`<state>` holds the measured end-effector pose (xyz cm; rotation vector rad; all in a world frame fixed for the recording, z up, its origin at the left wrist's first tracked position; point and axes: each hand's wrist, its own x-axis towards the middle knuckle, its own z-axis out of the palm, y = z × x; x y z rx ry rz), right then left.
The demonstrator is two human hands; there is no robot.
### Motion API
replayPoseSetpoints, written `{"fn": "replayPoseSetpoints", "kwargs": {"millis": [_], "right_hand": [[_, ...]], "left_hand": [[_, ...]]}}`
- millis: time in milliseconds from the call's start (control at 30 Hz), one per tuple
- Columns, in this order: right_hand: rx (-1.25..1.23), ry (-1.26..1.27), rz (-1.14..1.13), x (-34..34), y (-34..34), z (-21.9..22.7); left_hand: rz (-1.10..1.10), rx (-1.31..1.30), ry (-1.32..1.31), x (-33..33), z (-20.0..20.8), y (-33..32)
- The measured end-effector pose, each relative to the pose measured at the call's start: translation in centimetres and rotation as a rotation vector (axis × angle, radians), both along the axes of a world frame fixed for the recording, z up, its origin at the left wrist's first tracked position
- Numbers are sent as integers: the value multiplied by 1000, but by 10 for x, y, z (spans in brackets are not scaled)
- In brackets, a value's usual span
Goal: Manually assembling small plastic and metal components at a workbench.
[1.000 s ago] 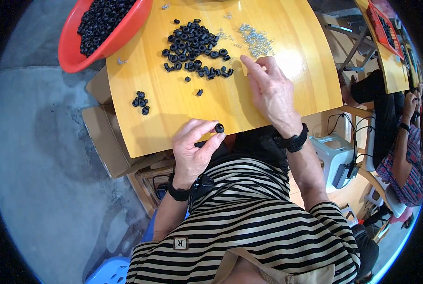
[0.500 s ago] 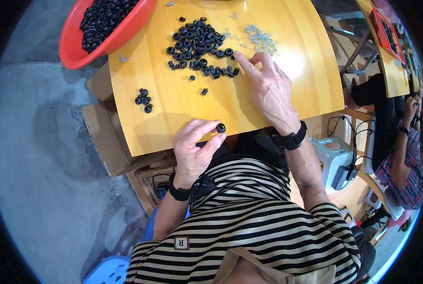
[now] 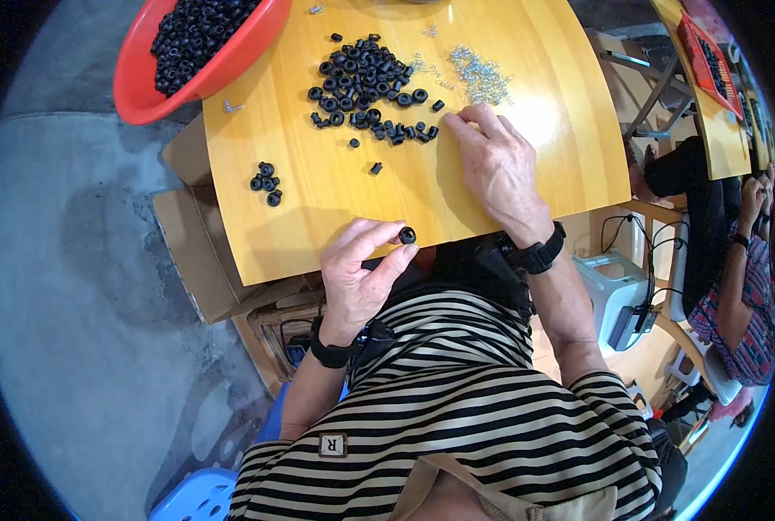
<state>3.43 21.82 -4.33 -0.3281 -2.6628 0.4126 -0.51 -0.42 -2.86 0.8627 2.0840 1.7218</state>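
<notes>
My left hand (image 3: 361, 273) pinches a small black rubber ring (image 3: 407, 235) between thumb and fingers at the near edge of the yellow wooden table (image 3: 318, 208). My right hand (image 3: 496, 165) lies palm down on the table, fingers spread, its fingertips touching the right end of a heap of black rings (image 3: 366, 87). Small silver metal parts (image 3: 479, 74) lie just beyond that hand. A little cluster of black rings (image 3: 266, 181) sits apart on the table's left side.
A red basin (image 3: 136, 82) full of black rings overhangs the table's far left corner. Cardboard boxes (image 3: 188, 234) stand below the left edge. Another person (image 3: 735, 278) sits at the right by a second yellow table (image 3: 709, 95). A blue stool (image 3: 192, 495) is at lower left.
My right hand slid a little toward the ring heap's right end. The left hand kept its pinch on the ring at the near edge.
</notes>
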Motion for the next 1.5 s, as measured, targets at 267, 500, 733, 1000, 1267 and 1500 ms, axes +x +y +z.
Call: {"fn": "replayPoseSetpoints", "kwargs": {"millis": [267,500,733,1000,1267,1500], "right_hand": [[-487,120,-59,15,-8,5],[-1687,-31,18,47,-37,34],[-1708,-46,31,49,-56,43],[-1357,-148,44,50,-57,49],[-1276,-192,132,45,-51,43],[-1616,-194,132,44,-50,24]], "left_hand": [[-31,-36,34,-2,3,-1],[-2,-31,95,-1,7,2],[29,-64,310,1,5,3],[8,-107,494,2,14,6],[-43,-78,528,3,11,6],[-52,36,156,6,14,2]]}}
